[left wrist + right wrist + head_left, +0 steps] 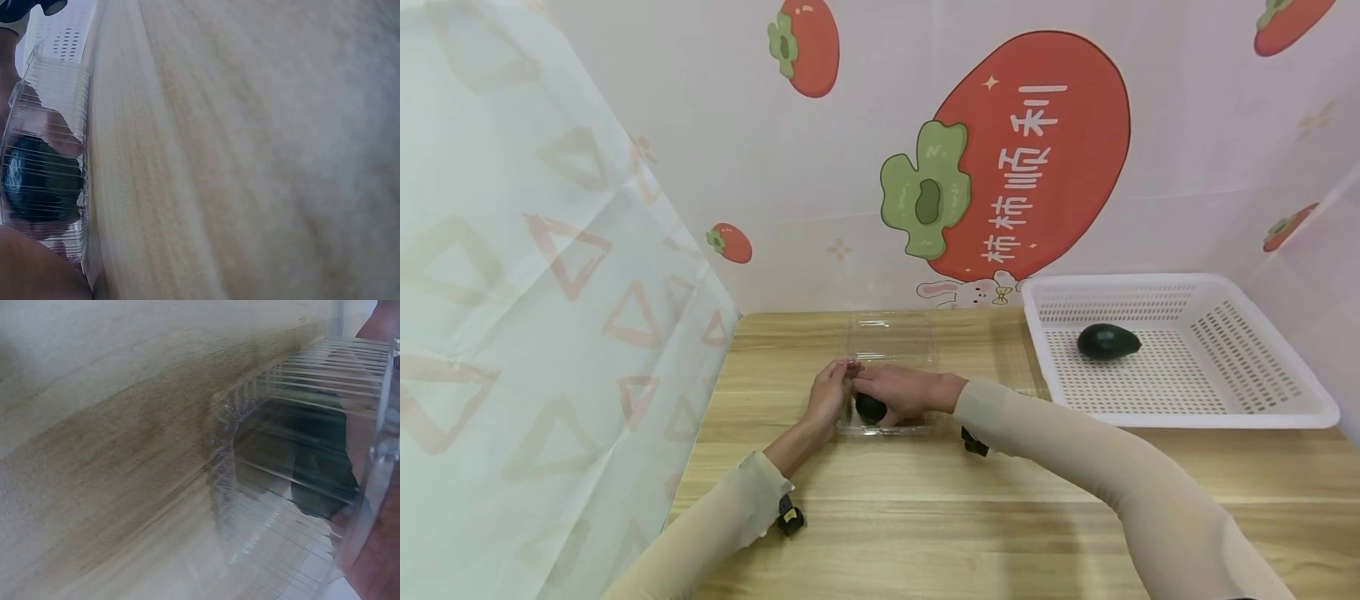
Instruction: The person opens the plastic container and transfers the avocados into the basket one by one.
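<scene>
A clear plastic clamshell box (pixel 917 430) lies on the table with its lid (pixel 891 337) folded back, away from me. Inside its left end is a dark green avocado (pixel 870 408), gripped from above by my right hand (pixel 901 392). Ribbed plastic covers the view of that avocado (pixel 44 181) in the left wrist view, with right-hand fingers curved over it. Along the box's left wall rests my left hand (pixel 829 396), fingers extended forward close to the right fingertips. The right wrist view shows the avocado (pixel 322 456) through the box wall, low in the box.
A white perforated plastic basket (pixel 1187 421) stands at the right, holding another avocado (pixel 1107 342). The wood-grain table (pixel 880 517) stretches toward me in front of the box. Printed cloth (pixel 820 183) hangs behind the table and along the left side.
</scene>
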{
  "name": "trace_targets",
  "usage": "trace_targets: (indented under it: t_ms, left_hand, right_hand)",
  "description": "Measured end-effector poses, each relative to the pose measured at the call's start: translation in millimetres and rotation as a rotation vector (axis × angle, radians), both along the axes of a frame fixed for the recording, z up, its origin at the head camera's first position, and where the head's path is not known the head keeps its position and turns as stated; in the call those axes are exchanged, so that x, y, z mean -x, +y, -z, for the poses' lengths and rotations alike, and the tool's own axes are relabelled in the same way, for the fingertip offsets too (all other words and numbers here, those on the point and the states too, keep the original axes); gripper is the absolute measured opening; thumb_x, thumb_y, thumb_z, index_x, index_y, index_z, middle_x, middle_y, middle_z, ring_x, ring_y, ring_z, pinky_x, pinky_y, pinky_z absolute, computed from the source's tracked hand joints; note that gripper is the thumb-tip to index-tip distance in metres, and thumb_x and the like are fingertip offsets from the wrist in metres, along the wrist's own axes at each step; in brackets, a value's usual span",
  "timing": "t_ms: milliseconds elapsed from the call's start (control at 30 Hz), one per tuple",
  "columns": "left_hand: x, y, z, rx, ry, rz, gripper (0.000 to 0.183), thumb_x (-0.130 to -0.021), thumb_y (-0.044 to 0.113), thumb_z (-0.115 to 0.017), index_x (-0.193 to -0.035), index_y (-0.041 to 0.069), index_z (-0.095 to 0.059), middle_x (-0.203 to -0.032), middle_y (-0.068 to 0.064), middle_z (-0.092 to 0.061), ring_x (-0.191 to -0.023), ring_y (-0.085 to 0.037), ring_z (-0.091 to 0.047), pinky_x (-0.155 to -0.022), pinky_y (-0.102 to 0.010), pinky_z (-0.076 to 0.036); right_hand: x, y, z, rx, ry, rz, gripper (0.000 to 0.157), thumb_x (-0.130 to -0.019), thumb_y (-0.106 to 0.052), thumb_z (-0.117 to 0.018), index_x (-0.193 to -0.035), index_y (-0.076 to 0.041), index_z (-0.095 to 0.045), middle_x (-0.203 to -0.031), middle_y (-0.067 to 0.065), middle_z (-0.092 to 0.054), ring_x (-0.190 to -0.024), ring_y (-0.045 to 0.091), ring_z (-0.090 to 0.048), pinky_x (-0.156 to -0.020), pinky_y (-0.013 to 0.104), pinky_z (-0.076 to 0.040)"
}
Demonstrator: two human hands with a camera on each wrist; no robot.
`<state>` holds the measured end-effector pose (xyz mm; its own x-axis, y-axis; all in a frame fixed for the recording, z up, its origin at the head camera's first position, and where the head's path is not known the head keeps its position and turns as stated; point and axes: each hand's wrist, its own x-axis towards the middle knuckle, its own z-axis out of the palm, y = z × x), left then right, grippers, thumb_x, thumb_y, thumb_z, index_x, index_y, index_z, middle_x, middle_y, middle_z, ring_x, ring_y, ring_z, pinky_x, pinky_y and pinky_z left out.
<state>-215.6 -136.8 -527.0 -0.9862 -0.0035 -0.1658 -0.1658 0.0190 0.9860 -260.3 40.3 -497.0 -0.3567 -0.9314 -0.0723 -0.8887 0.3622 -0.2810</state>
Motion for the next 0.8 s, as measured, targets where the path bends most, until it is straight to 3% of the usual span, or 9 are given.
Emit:
trace_targets:
  t_ms: [433, 800]
  left_hand:
    - [0.4, 0.2, -0.5, 0.006, -0.007, 0.002, 0.041, -0.117, 0.025, -0.035, -0.135, 0.000, -0.062, -0.137, -0.017, -0.065, -0.138, -0.029, -0.054, -0.124, -0.046, -0.035]
    - [-0.7, 0.5, -0.7, 0.006, 0.008, 0.002, 0.040, -0.117, 0.024, -0.035, -0.134, -0.001, -0.062, -0.136, -0.018, -0.065, -0.137, -0.031, -0.055, -0.127, -0.048, -0.031]
  right_hand:
    - [2.8, 2.5, 5.1, 0.058, -0.041, 0.018, 0.059, -0.082, -0.019, -0.091, -0.129, -0.005, -0.058, -0.125, 0.008, -0.065, -0.116, 0.019, -0.062, -0.105, 0.036, -0.053]
    - [1.6, 4.9, 4.4, 0.088, -0.081, 0.031, 0.057, -0.084, -0.018, -0.088, -0.131, -0.004, -0.059, -0.127, 0.009, -0.065, -0.118, 0.020, -0.061, -0.107, 0.036, -0.052]
